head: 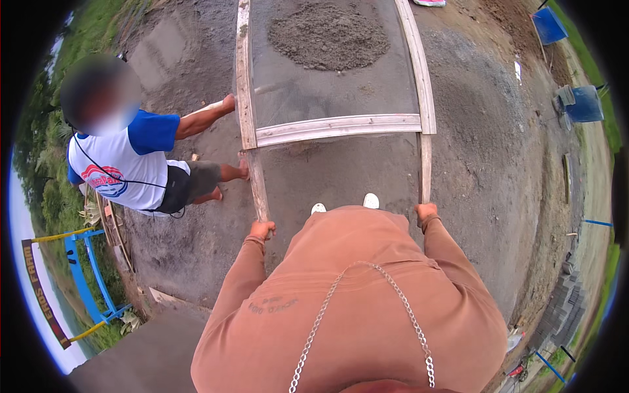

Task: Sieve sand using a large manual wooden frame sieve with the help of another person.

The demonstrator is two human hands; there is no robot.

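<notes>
My left hand (pixel 262 229) grips the end of a wooden handle (pixel 258 184). My right hand (pixel 425 212) is closed around the matching handle (pixel 425 164) on the other side. Both handles extend from a wooden-framed sieve (pixel 339 129) with fine wire mesh (pixel 295 103) stretched across it. A mound of grey sand (pixel 331 37) lies on the far part of the mesh. Between the handles, the tips of my white shoes (pixel 371 200) show on sandy ground. The sieve's far end is out of view.
A co-worker (pixel 123 157) stands barefoot at the left, one hand (pixel 228 103) at the frame's side rail. Blue containers (pixel 584 104) stand at the far right. Stacked grey blocks (pixel 562 304) lie lower right. A blue metal structure (pixel 88 275) rises at the left, by a sign bearing writing.
</notes>
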